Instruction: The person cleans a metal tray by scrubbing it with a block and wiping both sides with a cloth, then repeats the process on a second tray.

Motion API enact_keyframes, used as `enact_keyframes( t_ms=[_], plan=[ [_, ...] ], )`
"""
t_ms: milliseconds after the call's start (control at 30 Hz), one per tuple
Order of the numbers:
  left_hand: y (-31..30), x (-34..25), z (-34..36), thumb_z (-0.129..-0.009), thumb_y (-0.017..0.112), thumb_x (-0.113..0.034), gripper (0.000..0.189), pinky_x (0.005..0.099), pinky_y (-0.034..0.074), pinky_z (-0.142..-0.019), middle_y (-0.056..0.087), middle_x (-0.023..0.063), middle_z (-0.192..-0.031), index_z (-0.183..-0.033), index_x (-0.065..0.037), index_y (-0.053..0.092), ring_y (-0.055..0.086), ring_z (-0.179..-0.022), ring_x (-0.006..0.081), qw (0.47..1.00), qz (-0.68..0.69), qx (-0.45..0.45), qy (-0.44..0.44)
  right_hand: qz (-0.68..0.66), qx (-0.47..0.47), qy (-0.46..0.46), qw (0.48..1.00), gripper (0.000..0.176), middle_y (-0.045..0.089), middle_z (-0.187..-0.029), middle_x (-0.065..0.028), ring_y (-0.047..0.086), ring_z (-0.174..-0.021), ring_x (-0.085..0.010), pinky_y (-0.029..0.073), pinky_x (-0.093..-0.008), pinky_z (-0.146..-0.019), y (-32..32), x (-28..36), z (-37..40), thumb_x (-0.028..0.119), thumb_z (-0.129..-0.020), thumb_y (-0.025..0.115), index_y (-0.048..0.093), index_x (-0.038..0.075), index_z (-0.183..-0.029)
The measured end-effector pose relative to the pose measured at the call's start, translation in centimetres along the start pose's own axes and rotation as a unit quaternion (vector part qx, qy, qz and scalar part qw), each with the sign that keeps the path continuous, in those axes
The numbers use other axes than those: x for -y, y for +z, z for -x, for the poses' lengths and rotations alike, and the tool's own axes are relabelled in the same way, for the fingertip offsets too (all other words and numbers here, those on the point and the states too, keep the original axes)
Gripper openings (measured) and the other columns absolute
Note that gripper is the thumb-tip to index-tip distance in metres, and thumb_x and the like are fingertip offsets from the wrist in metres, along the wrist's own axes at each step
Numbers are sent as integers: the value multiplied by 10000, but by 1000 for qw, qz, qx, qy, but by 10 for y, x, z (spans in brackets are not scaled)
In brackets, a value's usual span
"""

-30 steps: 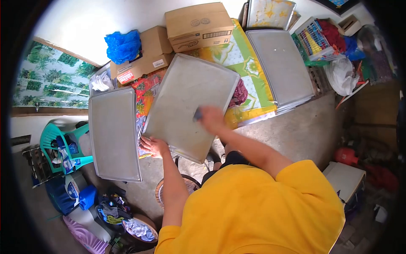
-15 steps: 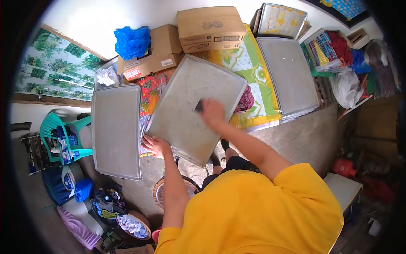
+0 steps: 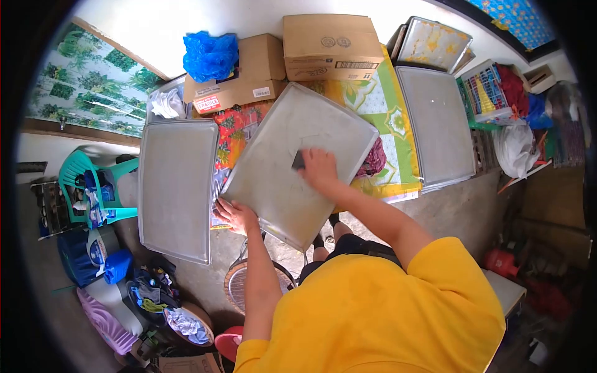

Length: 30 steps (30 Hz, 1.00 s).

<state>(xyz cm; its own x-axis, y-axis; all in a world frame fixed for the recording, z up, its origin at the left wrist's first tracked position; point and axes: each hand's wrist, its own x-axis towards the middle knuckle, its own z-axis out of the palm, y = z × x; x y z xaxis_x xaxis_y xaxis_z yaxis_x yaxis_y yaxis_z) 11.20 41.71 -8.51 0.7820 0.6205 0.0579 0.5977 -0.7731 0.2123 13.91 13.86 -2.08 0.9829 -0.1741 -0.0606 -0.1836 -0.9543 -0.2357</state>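
A large grey metal baking tray (image 3: pixel 277 152) lies turned at an angle on the cloth-covered table, its near corner pointing at me. My right hand (image 3: pixel 320 169) is closed on a small dark flat pad (image 3: pixel 298 160) and presses it against the middle of the tray. Whether the pad is a sponge or a scraper cannot be made out. At the tray's left edge, my left hand (image 3: pixel 237 216) grips the rim near the corner, its fingers partly spread beyond the edge. A maroon patterned cloth (image 3: pixel 374 158) shows from beside the tray's right edge.
Another tray (image 3: pixel 177 189) lies to the left, and a stack of trays (image 3: pixel 435 121) to the right. Cardboard boxes (image 3: pixel 333 50) and a blue plastic bag (image 3: pixel 210 56) stand at the back. A green chair (image 3: pixel 81 171) and a round stool (image 3: pixel 239 286) are lower down.
My right hand has shifted slightly on the tray with the dark pad in it. My left hand stays at the tray's left edge. The whole view has shifted a little.
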Motion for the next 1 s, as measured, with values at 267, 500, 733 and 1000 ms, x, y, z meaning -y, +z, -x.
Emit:
enact_keyframes(
  t_ms=[267,500,733,1000],
  plan=[
    [-5,-3,-1,-989,406,-365,522,603,351,-999,275,-63,-1544,-1487,-266,287,181,-1449,258,1000,-13,10,-5,68,-135,161,975,572,591,-1021,-115,575,-929,-281,435,-452,-749,-28,-85,-111,408,-748,723,514,58,-1149],
    [-5,-2,-1,-989,402,-353,517,579,353,-1006,276,-43,-1544,-1484,-245,298,178,-1452,266,1000,0,9,5,12,10,-59,998,588,586,-1046,-106,565,-1016,-276,442,-461,-817,2,26,-42,400,-732,742,524,87,-1179],
    [-10,-6,-2,-989,401,-347,517,608,345,-994,259,-39,-1549,-1485,-254,290,168,-1453,265,1000,-3,24,-5,89,-149,146,974,624,589,-1021,-112,587,-932,-283,463,-442,-747,-22,-53,-165,436,-741,733,514,49,-1179],
    [-8,-5,0,-987,401,-347,517,651,333,-979,251,-54,-1549,-1486,-277,285,155,-1455,262,1000,-6,28,-8,23,-29,-56,998,624,587,-1053,-110,559,-1017,-282,439,-464,-812,4,29,-100,428,-722,747,510,107,-1202]
  ],
)
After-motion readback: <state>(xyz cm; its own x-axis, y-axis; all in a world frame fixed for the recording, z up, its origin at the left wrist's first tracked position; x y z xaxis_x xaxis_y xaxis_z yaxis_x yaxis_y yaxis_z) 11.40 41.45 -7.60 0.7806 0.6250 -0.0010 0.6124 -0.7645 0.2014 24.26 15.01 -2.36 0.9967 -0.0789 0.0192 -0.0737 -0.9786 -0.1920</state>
